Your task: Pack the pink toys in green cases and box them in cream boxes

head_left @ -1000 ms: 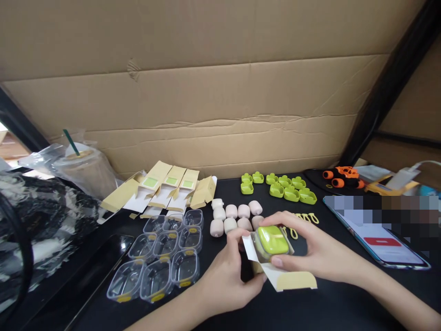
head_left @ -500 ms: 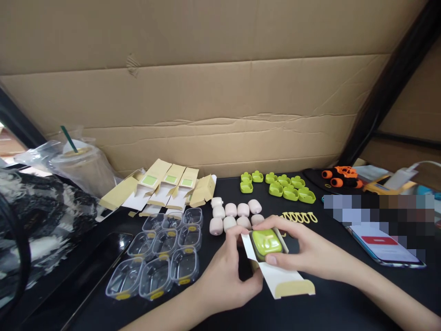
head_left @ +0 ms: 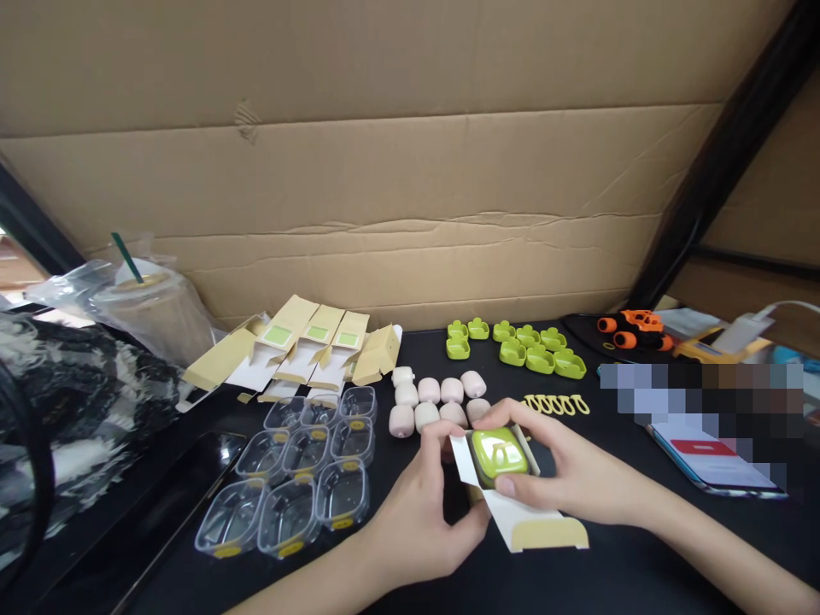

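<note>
A small cardboard box (head_left: 544, 523), flaps open and white inside, is held over the black table, with its long flap hanging toward me. My left hand (head_left: 436, 512) is closed round the box's left side, fingers at its upper edge and thumb below. A glossy lime-green rounded case (head_left: 500, 453) sits in the box's opening. My right hand (head_left: 544, 453) grips this case between thumb and fingers at its near and far edges. Just behind my hands stand several pale pink and white rounded pieces (head_left: 428, 417). How deep the case sits is hidden.
Clear plastic containers (head_left: 288, 517) stand in rows at left, with opened cardboard boxes (head_left: 307, 342) behind. Green trays (head_left: 539, 359) and yellow-green loops (head_left: 556, 404) lie beyond my right hand. Phones (head_left: 705, 457) (head_left: 160, 504), a bagged drink cup (head_left: 150, 312) and orange toy binoculars (head_left: 634, 329) surround the area.
The green case shifts slightly to the right in the box opening, and the reflection on its top differs. Both hands keep nearly the same grip.
</note>
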